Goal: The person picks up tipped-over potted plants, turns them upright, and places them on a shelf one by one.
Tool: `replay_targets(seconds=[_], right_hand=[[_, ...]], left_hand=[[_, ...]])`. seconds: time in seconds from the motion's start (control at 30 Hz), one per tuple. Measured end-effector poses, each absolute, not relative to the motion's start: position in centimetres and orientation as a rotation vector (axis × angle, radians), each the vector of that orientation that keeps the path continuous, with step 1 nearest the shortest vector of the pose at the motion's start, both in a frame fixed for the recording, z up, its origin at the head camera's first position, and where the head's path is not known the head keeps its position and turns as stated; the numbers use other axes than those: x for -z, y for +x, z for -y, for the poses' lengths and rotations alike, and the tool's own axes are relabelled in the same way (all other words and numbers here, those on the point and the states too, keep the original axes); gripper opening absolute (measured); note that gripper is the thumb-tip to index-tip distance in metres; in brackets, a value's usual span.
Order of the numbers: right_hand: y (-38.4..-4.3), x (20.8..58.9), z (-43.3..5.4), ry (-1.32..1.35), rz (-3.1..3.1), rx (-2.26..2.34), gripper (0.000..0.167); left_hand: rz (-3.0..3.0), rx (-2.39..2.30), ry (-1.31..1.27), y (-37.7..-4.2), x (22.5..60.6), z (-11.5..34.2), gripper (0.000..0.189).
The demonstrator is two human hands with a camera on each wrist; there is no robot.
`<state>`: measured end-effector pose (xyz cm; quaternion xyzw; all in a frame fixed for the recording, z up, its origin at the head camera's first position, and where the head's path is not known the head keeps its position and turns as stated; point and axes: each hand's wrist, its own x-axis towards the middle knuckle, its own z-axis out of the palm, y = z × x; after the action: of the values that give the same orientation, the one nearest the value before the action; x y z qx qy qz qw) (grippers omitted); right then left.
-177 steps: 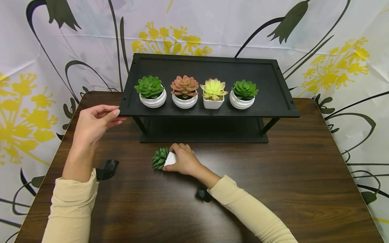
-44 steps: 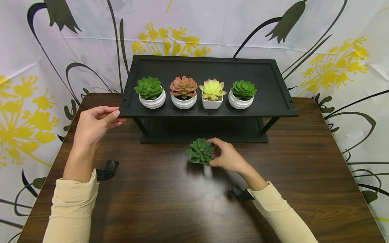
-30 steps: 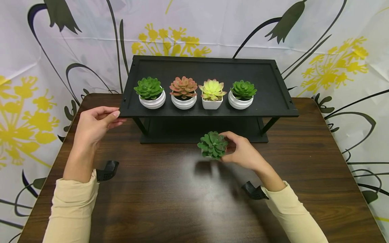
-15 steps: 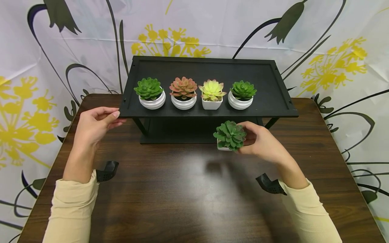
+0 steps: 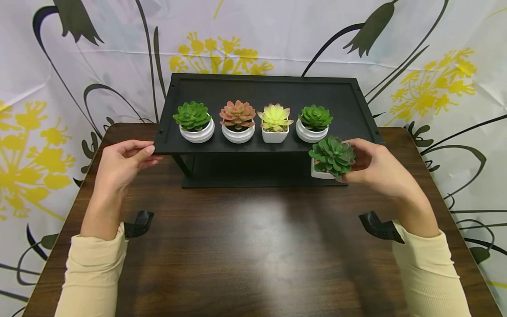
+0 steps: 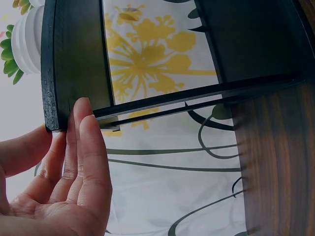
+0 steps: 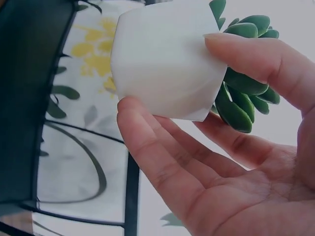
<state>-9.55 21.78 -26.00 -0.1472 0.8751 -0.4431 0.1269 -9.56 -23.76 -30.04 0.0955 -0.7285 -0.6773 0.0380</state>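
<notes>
My right hand (image 5: pixel 382 169) holds a potted succulent (image 5: pixel 332 156) with dark green leaves, raised at the front right edge of the black two-tier shelf (image 5: pixel 253 86). The right wrist view shows its white square pot (image 7: pixel 167 64) between thumb and fingers, apart from the shelf. At the shelf's front left corner, my left hand (image 5: pixel 119 167) pinches the upper board, thumb above and fingers below, as the left wrist view also shows. Along that board stand a green succulent (image 5: pixel 192 116), a reddish one (image 5: pixel 238 115), a yellow one (image 5: pixel 275 117) and another green one (image 5: pixel 315 117), all in white pots.
The shelf's lower board (image 5: pixel 253 171) lies under the upper one, close to the brown wooden table (image 5: pixel 245 255). A white cloth (image 5: pixel 277 31) with yellow and grey flowers hangs behind. Each wrist wears a black camera mount (image 5: pixel 381 227).
The right hand has carried the succulent from the table, where it lay tipped sideways, rightward and up to the shelf's front edge, turning its leaves upward. The left hand stays at the corner.
</notes>
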Motion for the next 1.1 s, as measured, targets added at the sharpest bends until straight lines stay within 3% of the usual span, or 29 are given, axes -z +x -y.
replay_targets(seconds=[0.57, 0.87, 1.1], right_hand=[[-12.7, 23.7, -25.3, -0.225, -2.684, 1.162, 0.049], [-14.5, 23.5, -26.2, -0.170, -2.666, 1.131, 0.057], [-15.4, 23.3, -26.4, -0.189, -2.669, 1.129, 0.048]], left_hand=[[2.238, 2.072, 0.296, -9.5, 30.1, 23.9, 0.010], [2.213, 2.097, 0.286, -9.5, 30.0, 23.8, 0.011], [2.190, 2.123, 0.273, -9.5, 30.1, 23.7, 0.011]])
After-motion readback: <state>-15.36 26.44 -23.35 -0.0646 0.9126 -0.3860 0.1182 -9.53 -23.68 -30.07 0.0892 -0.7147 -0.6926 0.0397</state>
